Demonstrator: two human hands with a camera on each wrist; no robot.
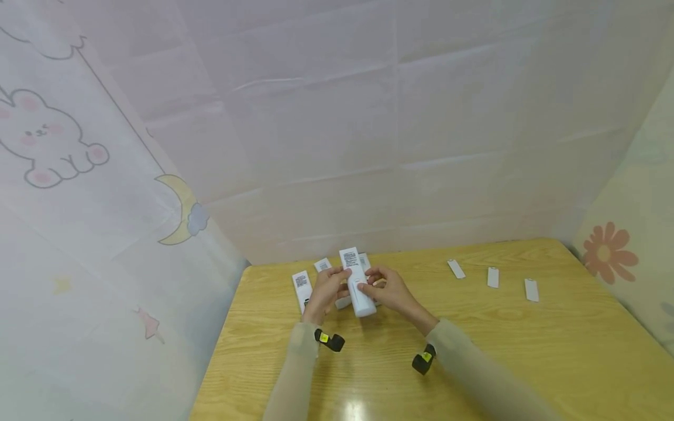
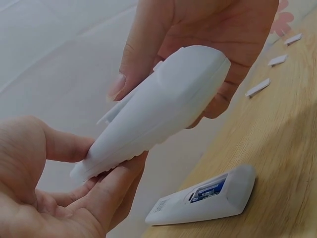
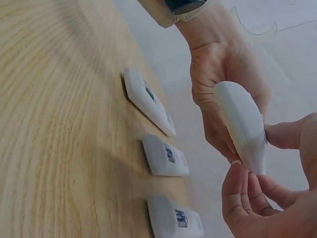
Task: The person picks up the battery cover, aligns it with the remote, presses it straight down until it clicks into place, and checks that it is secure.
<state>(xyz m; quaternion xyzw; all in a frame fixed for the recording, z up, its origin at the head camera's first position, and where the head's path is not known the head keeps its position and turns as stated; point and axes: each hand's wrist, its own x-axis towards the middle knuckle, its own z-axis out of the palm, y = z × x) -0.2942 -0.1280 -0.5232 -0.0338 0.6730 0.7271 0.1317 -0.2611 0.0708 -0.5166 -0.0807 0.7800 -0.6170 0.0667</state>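
Both hands hold a white remote control point(image 1: 358, 286) above the table, its printed back turned up. My left hand point(image 1: 327, 289) pinches the labelled end between thumb and fingers, as the left wrist view shows. Around the other end my right hand point(image 1: 391, 289) is curled, its thumb by the battery cover point(image 2: 114, 111), whose end stands slightly raised from the back. Whether batteries lie inside is hidden. Beneath the hands, more white remotes lie on the table; one remote point(image 2: 213, 196) has an uncovered compartment with blue batteries in it, and another remote point(image 3: 166, 156) also shows batteries.
Three loose white battery covers, the left cover point(image 1: 456, 269), middle cover point(image 1: 492, 277) and right cover point(image 1: 532, 290), lie apart on the right of the wooden table point(image 1: 421, 380). A pale cloth wall point(image 1: 326, 146) stands behind the table's back edge.
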